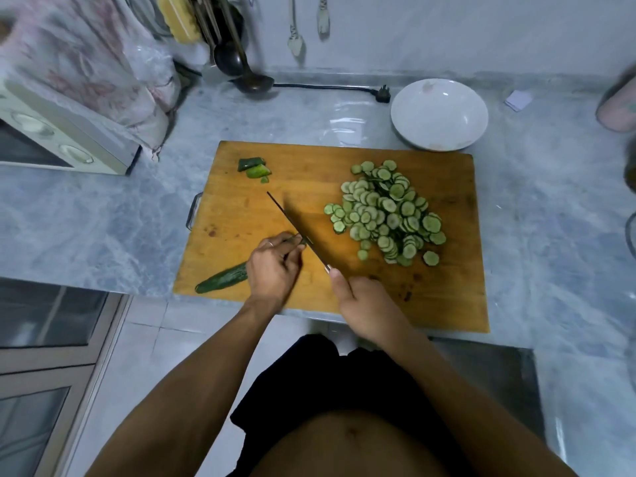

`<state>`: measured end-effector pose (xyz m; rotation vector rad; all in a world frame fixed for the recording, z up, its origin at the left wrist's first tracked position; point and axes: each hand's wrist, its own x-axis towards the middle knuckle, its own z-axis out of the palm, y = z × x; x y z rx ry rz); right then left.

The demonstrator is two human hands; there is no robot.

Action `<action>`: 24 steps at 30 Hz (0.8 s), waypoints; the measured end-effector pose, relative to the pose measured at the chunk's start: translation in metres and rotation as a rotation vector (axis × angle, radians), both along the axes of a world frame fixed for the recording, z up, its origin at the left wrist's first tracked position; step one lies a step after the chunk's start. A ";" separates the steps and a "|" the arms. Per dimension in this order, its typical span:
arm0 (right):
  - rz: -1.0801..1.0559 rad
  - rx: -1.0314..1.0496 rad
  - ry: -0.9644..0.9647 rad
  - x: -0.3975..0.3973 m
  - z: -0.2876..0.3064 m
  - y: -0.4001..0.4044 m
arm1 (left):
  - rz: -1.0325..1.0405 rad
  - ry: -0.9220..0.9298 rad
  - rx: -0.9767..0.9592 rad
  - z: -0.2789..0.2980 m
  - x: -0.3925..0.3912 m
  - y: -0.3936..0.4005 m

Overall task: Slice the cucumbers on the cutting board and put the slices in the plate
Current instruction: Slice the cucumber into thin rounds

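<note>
Cucumber point(223, 279) lies on the cutting board point(241, 215) under your left hand point(273, 266), fingers curled on it; your right hand point(364, 311) grips the knife point(296, 232); slices point(385, 215) beyond, plate point(439, 114) farther.

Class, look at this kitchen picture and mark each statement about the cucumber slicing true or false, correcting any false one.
1. The right hand holds the knife. True.
2. The plate is full of slices. False: it holds none; the slices lie piled on the board.
3. The left hand holds a cucumber on the board. True.
4. The plate sits on the board. False: it stands on the counter beyond the board's far right corner.
5. Cut-off end pieces lie near the board's far left corner. True.
</note>
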<state>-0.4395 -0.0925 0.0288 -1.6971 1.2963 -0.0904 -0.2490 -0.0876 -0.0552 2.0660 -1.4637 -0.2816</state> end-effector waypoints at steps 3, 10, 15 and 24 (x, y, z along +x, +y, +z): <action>0.012 -0.016 -0.034 -0.010 -0.001 0.003 | 0.090 0.085 0.030 0.000 -0.006 -0.002; 0.090 -0.026 -0.009 -0.023 0.000 0.008 | 0.064 0.133 0.037 -0.001 -0.002 -0.001; 0.115 -0.048 -0.006 -0.025 0.006 0.010 | 0.069 0.107 0.045 0.000 -0.002 -0.002; 0.093 -0.030 -0.020 -0.018 0.010 0.011 | 0.071 0.152 -0.005 -0.003 -0.001 -0.003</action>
